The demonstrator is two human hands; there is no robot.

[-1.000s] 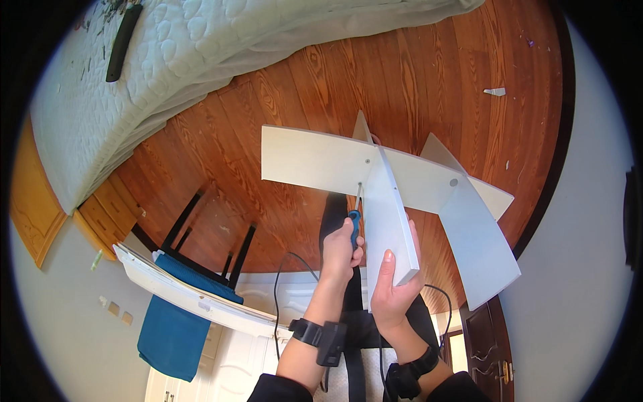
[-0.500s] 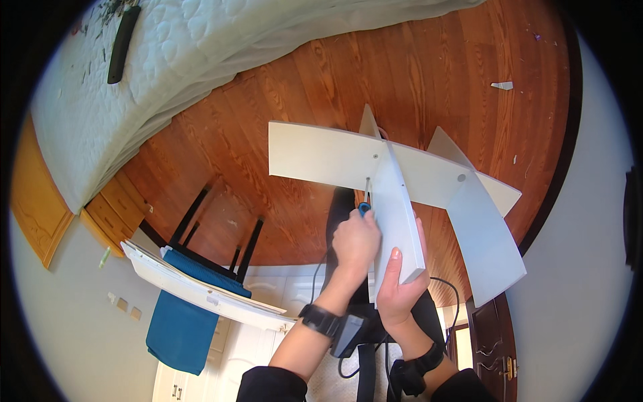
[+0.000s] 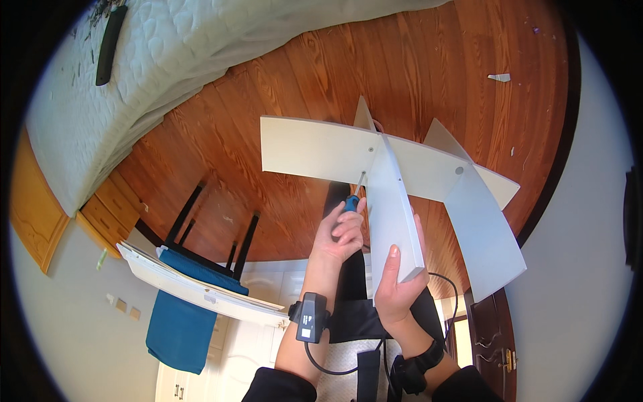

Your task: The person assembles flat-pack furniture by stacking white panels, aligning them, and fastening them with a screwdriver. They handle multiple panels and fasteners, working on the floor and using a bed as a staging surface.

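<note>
My left hand [image 3: 340, 233] is closed round the blue-and-black handle of a screwdriver [image 3: 352, 203], palm turned upward. The screwdriver's shaft slants up to the face of a long white board [image 3: 308, 147], close to the corner where a white panel [image 3: 390, 208] joins it. My right hand [image 3: 400, 289] grips the near end of that panel, thumb on its left face and fingers round the right side. A second white panel [image 3: 485, 228] joins the long board farther right. Round fastener heads show on the long board; the screwdriver's tip is too small to make out.
At left, a stool [image 3: 175, 342] with a blue cover bears several white boards [image 3: 194, 285]. A mattress [image 3: 167, 60] with a dark strip [image 3: 110, 47] on it fills the far left. White scraps [image 3: 499, 78] lie on the wooden floor. A dark door [image 3: 492, 335] stands at lower right.
My left hand has rolled over from back-up to palm-up round the screwdriver handle and sits slightly lower and left. The shaft tilts more. My right hand keeps its hold on the panel.
</note>
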